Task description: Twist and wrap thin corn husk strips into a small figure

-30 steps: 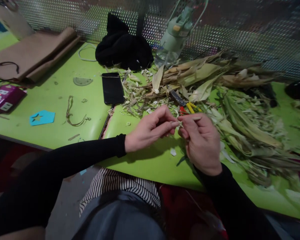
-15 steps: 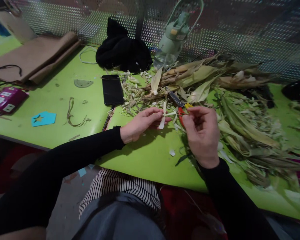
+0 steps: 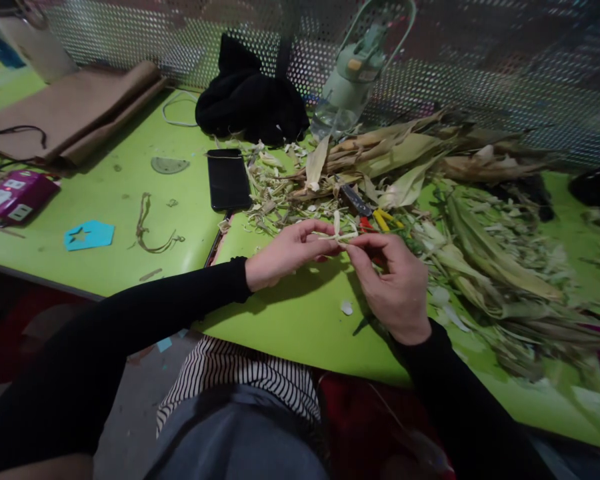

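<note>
Pale corn husk strips point(image 3: 337, 230), crossed over one another, sit between my two hands above the green table. My left hand point(image 3: 293, 253) pinches them between thumb and fingers. From the other side, the thumb and forefinger of my right hand point(image 3: 393, 287) close on the same strips, and the fingertips of both hands nearly meet. Just beyond the fingers lies a dark-jawed cutting tool point(image 3: 353, 198) with red handles, partly hidden by my right hand. Yellow handles point(image 3: 381, 219) show next to it; whether they belong to the same tool I cannot tell.
Corn husks point(image 3: 395, 157) and shredded scraps spread behind and right of my hands. A black phone point(image 3: 228, 180), a green bottle point(image 3: 347, 83) and black cloth point(image 3: 253, 103) stand or lie farther back. Leftward are a blue paper cutout point(image 3: 90, 236), brown paper point(image 3: 75, 113) and a purple box point(image 3: 20, 197).
My right hand has moved left and in to the husk strips, so the fingertips of both hands are now close together. The strips have turned, and more of the yellow handles shows.
</note>
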The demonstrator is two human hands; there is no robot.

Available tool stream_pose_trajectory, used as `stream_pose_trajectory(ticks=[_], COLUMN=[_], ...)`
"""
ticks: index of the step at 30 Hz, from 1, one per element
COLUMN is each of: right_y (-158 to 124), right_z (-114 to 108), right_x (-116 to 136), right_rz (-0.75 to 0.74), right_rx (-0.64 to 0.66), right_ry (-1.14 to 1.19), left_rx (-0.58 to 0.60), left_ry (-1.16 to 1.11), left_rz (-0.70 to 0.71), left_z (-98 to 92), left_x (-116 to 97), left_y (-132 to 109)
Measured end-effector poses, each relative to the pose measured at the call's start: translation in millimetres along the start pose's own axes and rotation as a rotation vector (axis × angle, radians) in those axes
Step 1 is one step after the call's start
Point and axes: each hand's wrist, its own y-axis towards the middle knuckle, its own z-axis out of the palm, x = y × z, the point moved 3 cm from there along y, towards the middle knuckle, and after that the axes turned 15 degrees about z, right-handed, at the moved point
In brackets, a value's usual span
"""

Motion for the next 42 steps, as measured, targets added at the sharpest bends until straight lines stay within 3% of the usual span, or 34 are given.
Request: stream_pose_trajectory(ticks=[6,11,15,17,24,28,32,36,42], right_y=[-1.5,0.4,1.1,2.3,7.6,6.7,5.4,3.0,-4.4], right_z=[1.4,2.1,0.8,0.8,11.4,16.4,14.0,8.4,1.1], right_x=[-2.2,-0.1,2.7,0.6,-16.5,-18.9,-18.6,-13.5,4.6], right_rz=[0.086,-0.027,-0.098,-0.021,0.543,0.666,0.587,0.41,-0.128], right_rx=[0.044,0.085,0.097,0.126,0.398,0.442,0.314,0.231,0.051], right_ry=[0.045,-0.036,-0.079,-0.01,0.583,0.717,0.659,0.383,-0.155], left_rx=[0.003,-0.01,0.121,0.188,0.296,0.305,0.216,0.112,0.098], left_ry=[0.027,0.14,0.283,0.296,0.172,0.193,0.182,0.128,0.199], left_rz=[-0.011,-0.006,0.014,0.044,0.077,0.096,0.138,0.139,0.147], left_z=[1.1,-0.5,-1.8,-3.0,-6.0,-5.4,-5.9,-7.6,-9.4], left_x=[-2.8,-5.7,-5.7,-4.7,-2.5,-2.8,-3.3,-3.0,-2.9], left_y=[-2.0,-1.2,1.3,3.2,7.0,4.0,2.8,4.9,5.8])
